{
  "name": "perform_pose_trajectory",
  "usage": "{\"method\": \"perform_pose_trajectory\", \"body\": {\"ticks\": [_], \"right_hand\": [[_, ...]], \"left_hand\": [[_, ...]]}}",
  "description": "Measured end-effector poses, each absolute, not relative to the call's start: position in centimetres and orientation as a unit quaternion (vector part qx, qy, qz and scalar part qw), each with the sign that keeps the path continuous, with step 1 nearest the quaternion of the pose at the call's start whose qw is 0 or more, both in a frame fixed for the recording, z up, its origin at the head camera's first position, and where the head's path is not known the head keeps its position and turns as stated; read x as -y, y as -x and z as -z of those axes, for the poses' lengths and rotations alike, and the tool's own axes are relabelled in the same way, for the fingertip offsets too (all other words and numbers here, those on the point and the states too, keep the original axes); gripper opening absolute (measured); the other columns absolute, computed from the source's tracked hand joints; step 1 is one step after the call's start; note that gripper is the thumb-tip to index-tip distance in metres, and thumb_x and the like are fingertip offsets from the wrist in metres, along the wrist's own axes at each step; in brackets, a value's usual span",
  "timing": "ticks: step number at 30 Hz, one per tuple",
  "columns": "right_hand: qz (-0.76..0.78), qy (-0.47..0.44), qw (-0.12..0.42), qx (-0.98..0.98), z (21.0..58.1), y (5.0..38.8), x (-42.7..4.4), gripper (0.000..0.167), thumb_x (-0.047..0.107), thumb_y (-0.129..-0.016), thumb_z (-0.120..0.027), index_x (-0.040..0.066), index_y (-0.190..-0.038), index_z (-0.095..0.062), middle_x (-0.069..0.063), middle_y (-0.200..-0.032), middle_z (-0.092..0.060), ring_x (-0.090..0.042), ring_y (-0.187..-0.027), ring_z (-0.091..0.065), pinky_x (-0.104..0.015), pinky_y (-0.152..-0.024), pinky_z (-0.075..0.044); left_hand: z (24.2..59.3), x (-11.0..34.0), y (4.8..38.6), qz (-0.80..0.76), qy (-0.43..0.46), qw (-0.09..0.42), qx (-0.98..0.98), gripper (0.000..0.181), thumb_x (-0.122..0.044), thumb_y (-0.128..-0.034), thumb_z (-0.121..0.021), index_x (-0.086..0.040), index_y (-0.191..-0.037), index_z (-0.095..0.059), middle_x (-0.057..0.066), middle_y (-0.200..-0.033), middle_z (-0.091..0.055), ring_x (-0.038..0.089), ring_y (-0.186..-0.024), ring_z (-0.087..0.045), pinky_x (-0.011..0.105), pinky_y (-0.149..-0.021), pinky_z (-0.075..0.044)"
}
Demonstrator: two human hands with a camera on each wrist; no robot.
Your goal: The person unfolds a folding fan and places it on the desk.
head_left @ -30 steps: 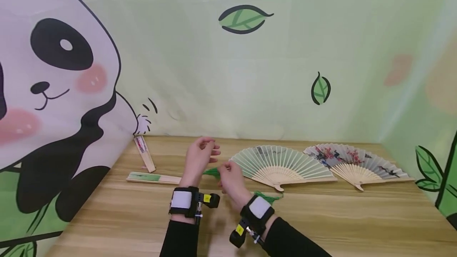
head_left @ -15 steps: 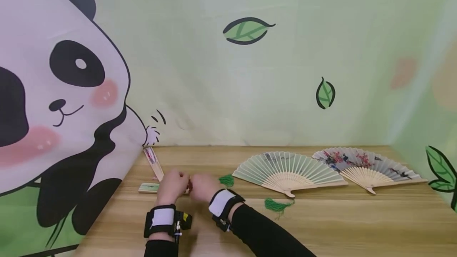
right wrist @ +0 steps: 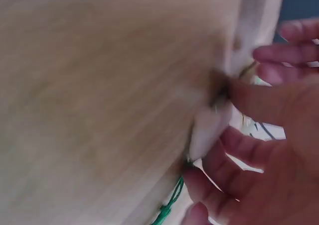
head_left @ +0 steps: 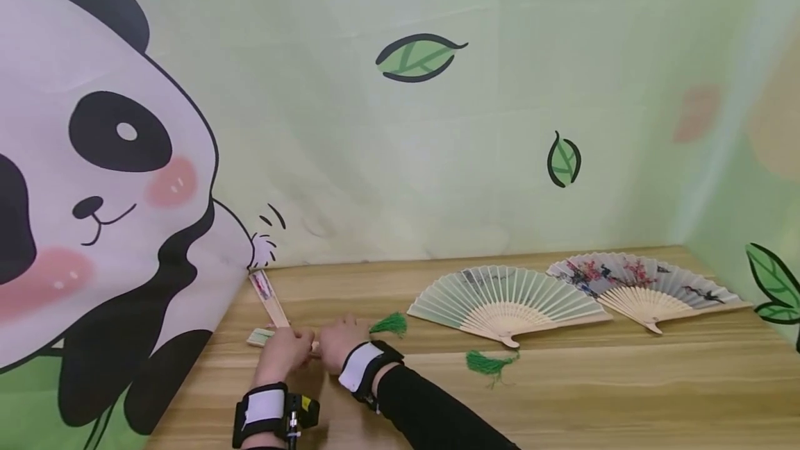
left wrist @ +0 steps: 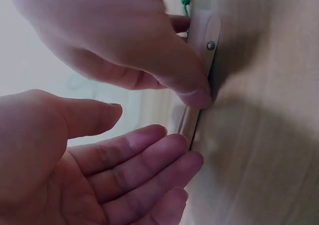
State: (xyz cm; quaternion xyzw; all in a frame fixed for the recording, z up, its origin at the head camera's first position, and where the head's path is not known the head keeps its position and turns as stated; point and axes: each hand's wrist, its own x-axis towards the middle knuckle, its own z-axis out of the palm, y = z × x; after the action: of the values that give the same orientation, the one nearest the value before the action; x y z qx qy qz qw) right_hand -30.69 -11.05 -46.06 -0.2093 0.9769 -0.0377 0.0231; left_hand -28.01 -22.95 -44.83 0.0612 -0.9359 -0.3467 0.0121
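A folded hand fan [head_left: 258,337] with a green end lies at the left of the table, its middle hidden by both hands in the head view. My right hand [head_left: 342,342] pinches its riveted pale wooden end [left wrist: 212,28], thumb on the near side. Straight fingers of my left hand [left wrist: 134,170] touch the fan's edge, the thumb held apart from it. A green tassel [head_left: 389,325] lies just right of the right hand; its cord [right wrist: 174,197] hangs by the fan's end in the blurred right wrist view.
Another folded fan [head_left: 269,301] lies behind the left hand. Farther right, a spread green fan [head_left: 500,301] has a green tassel [head_left: 489,363] in front of it. Beyond it is a spread grey fan [head_left: 637,290] with pink blossoms. A panda-print backdrop [head_left: 350,158] borders the table.
Both hands have moved left and down from above the table to the green-ended folded fan. My right hand has taken hold of its end. The spread fans stay in place.
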Motion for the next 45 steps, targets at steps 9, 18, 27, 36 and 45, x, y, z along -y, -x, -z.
{"method": "perform_pose_trajectory", "body": {"ticks": [9,18,27,36,45], "right_hand": [[0.081,0.248,0.08,-0.962,46.0,31.3,8.6,0.028,0.026,-0.094,-0.058,0.013,-0.07,-0.062,0.001,-0.07,-0.055,-0.014,-0.061,-0.05,-0.028,-0.053,-0.043],[0.35,0.233,0.058,-0.905,43.4,32.5,3.0,0.028,0.015,-0.093,-0.063,0.011,-0.068,-0.052,0.006,-0.058,-0.042,-0.009,-0.049,-0.039,-0.021,-0.044,-0.03],[0.527,0.172,0.016,-0.832,40.9,30.2,-5.4,0.016,0.016,-0.097,-0.061,0.003,-0.09,-0.064,0.0,-0.069,-0.053,-0.011,-0.054,-0.043,-0.022,-0.045,-0.033],[0.618,0.118,0.017,-0.777,40.0,27.3,-12.0,0.02,0.021,-0.097,-0.062,0.001,-0.095,-0.06,-0.006,-0.078,-0.057,-0.015,-0.063,-0.047,-0.024,-0.052,-0.037],[0.62,0.112,0.037,-0.776,38.8,26.8,-15.1,0.036,0.034,-0.106,-0.044,0.003,-0.094,-0.059,-0.008,-0.073,-0.056,-0.019,-0.055,-0.053,-0.022,-0.042,-0.028]], "left_hand": [[45.0,21.4,28.1,0.352,-0.045,0.006,0.935,0.037,-0.017,-0.092,-0.049,0.0,-0.064,-0.065,0.004,-0.057,-0.059,0.017,-0.055,-0.051,0.028,-0.051,-0.037],[41.8,17.5,29.2,0.398,-0.029,0.026,0.917,0.037,-0.018,-0.0951,-0.048,0.0,-0.068,-0.065,0.005,-0.058,-0.059,0.016,-0.051,-0.053,0.026,-0.047,-0.044],[38.9,9.9,30.3,0.505,0.045,0.04,0.861,0.034,-0.023,-0.1019,-0.05,0.002,-0.095,-0.071,0.011,-0.078,-0.067,0.022,-0.07,-0.066,0.032,-0.059,-0.055],[39.6,3.5,30.9,0.605,0.142,0.008,0.784,0.027,-0.025,-0.1016,-0.055,-0.003,-0.096,-0.07,0.006,-0.073,-0.062,0.017,-0.065,-0.057,0.027,-0.056,-0.048],[40.2,-0.2,30.5,0.627,0.155,0.048,0.762,0.026,-0.025,-0.1008,-0.056,-0.004,-0.099,-0.072,0.003,-0.078,-0.064,0.013,-0.062,-0.053,0.024,-0.053,-0.043]]}}
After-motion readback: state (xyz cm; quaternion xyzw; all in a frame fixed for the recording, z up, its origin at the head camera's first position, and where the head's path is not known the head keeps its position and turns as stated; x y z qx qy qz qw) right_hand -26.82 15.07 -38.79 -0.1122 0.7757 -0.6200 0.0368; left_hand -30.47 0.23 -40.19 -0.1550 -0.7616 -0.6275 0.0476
